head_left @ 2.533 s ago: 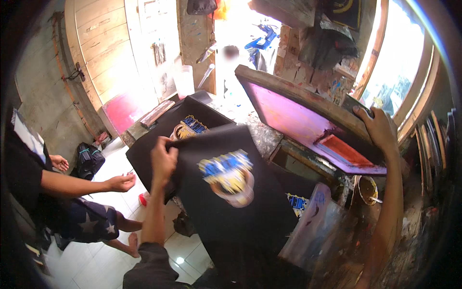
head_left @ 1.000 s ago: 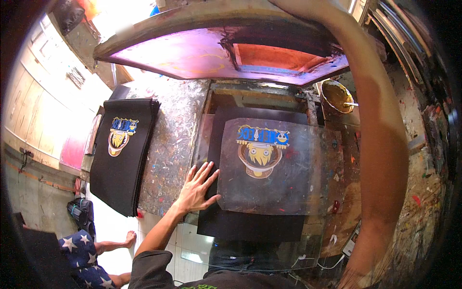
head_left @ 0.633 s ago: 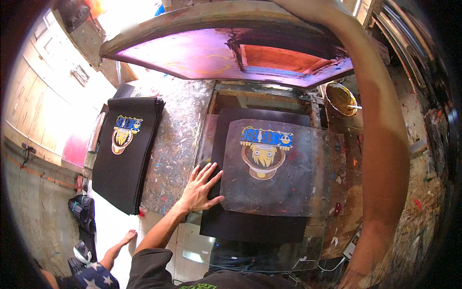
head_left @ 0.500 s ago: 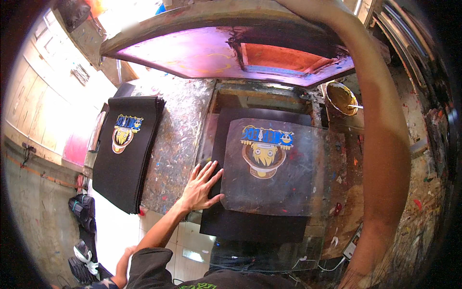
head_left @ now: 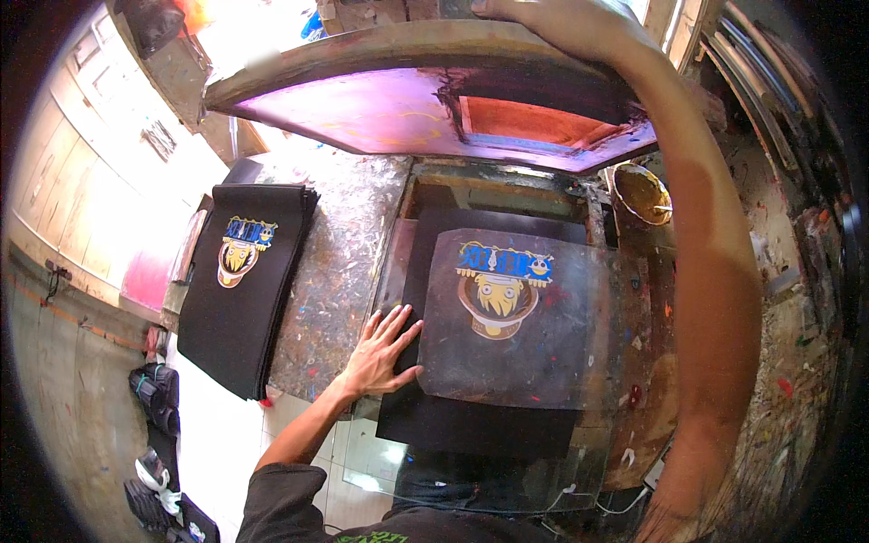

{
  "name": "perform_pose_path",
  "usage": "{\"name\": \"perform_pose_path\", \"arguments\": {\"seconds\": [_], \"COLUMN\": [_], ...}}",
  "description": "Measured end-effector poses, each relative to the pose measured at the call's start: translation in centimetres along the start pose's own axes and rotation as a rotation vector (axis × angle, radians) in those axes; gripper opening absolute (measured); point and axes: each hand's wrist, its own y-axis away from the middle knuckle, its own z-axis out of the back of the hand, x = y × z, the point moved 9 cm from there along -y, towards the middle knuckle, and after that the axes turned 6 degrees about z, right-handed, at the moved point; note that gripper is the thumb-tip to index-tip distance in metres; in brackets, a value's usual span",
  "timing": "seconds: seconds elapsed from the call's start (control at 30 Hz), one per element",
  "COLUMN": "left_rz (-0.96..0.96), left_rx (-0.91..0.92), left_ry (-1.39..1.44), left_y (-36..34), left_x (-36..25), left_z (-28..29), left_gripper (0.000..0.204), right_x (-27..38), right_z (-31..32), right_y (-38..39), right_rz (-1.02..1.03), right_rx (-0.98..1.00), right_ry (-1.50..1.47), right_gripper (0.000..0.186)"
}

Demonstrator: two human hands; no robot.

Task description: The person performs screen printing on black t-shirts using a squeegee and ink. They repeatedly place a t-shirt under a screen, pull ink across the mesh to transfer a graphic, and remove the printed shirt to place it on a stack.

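Observation:
A black fabric panel [head_left: 480, 433] lies flat on the glass-topped worktable, with a clear sheet [head_left: 462, 376] over it. Inside the sheet's outline shows a cartoon print [head_left: 498, 303] of a yellow-haired head under blue lettering. My left hand [head_left: 384, 353] rests flat, fingers spread, its fingertips on the fabric's left margin beside the sheet. At the top of view, my right hand [head_left: 570, 27] is closed over the upper edge of a tilted screen printing frame [head_left: 362, 52]; its fingers are partly cut off. The frame's purple-white mesh and reddish window face me.
Left of the fabric, a stack of black printed panels [head_left: 237, 335] lies on the paint-stained table [head_left: 339, 262]. A bowl of brownish ink [head_left: 641, 192] with a stirrer stands at the right, close to my right forearm. The glass edge [head_left: 376, 462] overhangs the near side.
The view has shifted slightly. The frame remains raised in my right hand, and my left hand stays on the fabric's edge.

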Motion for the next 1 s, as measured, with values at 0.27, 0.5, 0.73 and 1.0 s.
{"name": "perform_pose_path", "arguments": {"seconds": [0.27, 0.5, 0.73, 1.0], "left_rz": [0.071, 0.268, 0.130, 0.134], "left_rx": [0.017, -1.028, -0.144, -0.256], "left_ry": [0.892, -0.347, -0.253, -0.111], "left_y": [-5.8, -0.1, 3.9, 5.4], "left_x": [-14.4, -9.8, -1.5, -2.0], "left_z": [-3.1, 25.1, 5.8, 3.0], "left_gripper": [0.048, 0.066, 0.046, 0.045], "right_x": [1.5, 7.4, 5.6, 5.1], "right_z": [0.5, -5.1, -21.4, -24.0], "right_y": [2.8, 15.9, 29.1, 34.1], "right_rz": [0.059, 0.165, 0.056, 0.364], "right_rx": [-0.107, -0.270, 0.324, 0.019], "right_ry": [0.128, 0.388, 0.087, 0.108], "right_gripper": [0.084, 0.060, 0.030, 0.009]}}
